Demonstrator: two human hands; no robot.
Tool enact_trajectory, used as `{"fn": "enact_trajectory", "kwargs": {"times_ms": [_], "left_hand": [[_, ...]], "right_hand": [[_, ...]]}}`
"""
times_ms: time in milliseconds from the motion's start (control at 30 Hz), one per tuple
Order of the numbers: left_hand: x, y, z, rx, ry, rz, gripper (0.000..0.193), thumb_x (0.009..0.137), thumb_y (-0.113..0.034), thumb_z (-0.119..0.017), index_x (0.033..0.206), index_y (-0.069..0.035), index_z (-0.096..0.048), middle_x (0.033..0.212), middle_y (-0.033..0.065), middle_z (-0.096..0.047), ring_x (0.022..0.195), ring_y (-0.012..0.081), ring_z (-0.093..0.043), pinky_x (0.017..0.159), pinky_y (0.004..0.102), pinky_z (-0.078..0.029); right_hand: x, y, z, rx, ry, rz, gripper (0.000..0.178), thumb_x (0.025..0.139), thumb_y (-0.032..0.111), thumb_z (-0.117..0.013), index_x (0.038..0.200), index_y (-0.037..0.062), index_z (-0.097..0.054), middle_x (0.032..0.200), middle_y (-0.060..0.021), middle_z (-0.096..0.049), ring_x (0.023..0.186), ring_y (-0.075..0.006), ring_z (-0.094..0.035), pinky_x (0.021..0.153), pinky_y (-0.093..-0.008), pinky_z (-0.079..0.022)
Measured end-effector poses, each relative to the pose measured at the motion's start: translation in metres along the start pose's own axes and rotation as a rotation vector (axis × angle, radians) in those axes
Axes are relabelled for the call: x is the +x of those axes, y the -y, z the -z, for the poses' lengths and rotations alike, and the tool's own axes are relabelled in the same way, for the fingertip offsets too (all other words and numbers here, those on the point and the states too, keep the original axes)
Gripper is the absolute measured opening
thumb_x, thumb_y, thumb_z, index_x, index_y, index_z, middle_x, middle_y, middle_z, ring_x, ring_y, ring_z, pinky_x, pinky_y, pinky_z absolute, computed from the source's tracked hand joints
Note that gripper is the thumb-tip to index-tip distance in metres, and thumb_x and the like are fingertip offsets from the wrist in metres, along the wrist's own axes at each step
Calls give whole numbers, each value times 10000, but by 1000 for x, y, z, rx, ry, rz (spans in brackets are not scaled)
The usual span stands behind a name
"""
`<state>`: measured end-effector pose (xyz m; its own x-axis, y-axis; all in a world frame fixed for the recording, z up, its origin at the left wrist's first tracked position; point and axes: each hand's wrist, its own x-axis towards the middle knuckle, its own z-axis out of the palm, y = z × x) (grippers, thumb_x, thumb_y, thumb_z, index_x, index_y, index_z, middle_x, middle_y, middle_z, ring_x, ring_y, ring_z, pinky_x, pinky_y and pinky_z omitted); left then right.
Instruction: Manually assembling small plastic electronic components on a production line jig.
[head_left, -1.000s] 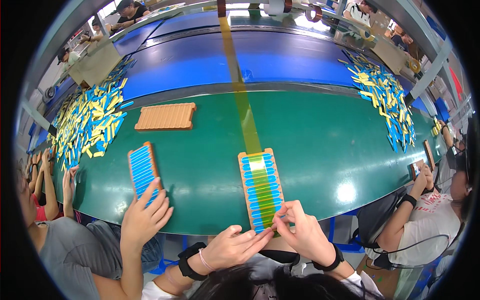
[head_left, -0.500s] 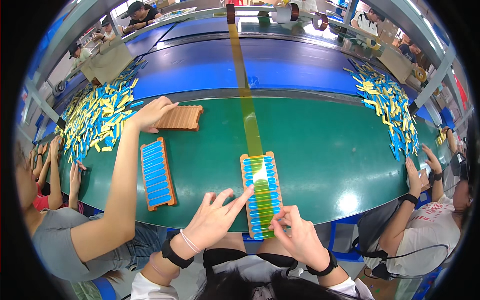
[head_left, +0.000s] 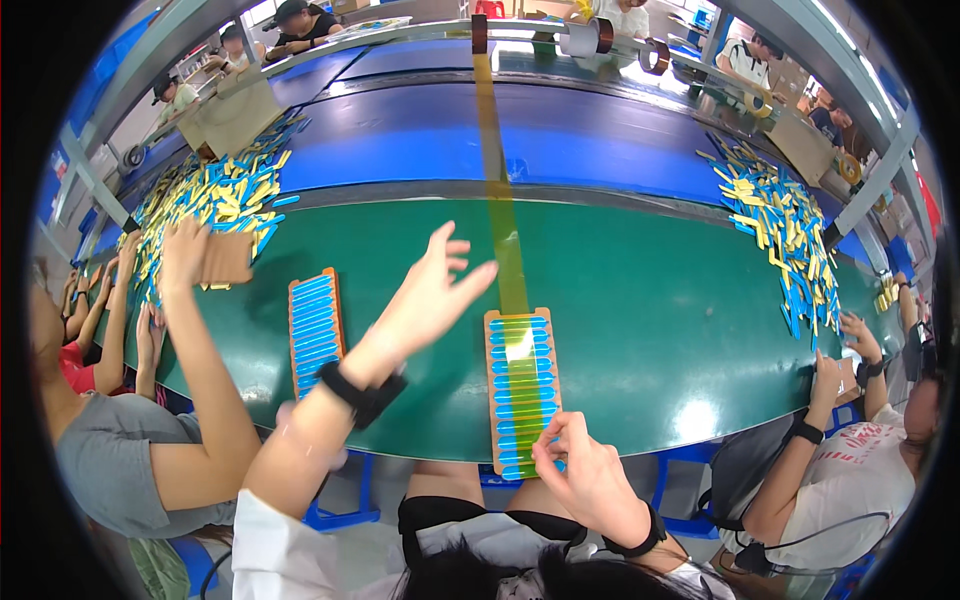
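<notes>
The right hand (head_left: 585,470) pinches the tape (head_left: 505,250) at the near end of a tray (head_left: 522,390) by the belt (head_left: 650,300) edge. The left hand (head_left: 435,290) hovers open above bare belt, beside another tray (head_left: 315,320).

The right hand (head_left: 588,478) covers the near end of the tray (head_left: 521,390) at the worktop's (head_left: 660,330) near edge; its fingertips' hold cannot be told. The co-worker's hand (head_left: 186,252) is motion-blurred.

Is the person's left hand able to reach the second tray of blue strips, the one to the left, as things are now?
Probably yes: the left hand is raised open just right of that tray, with only bare green table between them.
</notes>
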<state>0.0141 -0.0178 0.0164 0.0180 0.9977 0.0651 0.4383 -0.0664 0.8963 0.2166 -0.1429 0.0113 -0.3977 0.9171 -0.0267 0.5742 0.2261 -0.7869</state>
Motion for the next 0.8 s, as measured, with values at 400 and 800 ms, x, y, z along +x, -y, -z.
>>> {"fn": "enact_trajectory", "kwargs": {"times_ms": [400,800], "left_hand": [[67,28,-43,-335,-33,8,222,792,-128,-551,877,71,-603,798,140,-640,695,142,-605,628,230,-458],[65,31,-24,-148,133,111,206,815,-133,-513,893,45,-580,793,109,-635,670,127,-591,612,250,-465]], "right_hand": [[26,15,4,-191,-19,77,266,794,118,-536,926,-11,-344,844,-153,-456,640,-284,-584,508,-386,-450],[148,8,23,-261,-146,50,292,749,103,-512,961,-27,-357,949,-204,-438,772,-377,-538,663,-410,-445]]}}
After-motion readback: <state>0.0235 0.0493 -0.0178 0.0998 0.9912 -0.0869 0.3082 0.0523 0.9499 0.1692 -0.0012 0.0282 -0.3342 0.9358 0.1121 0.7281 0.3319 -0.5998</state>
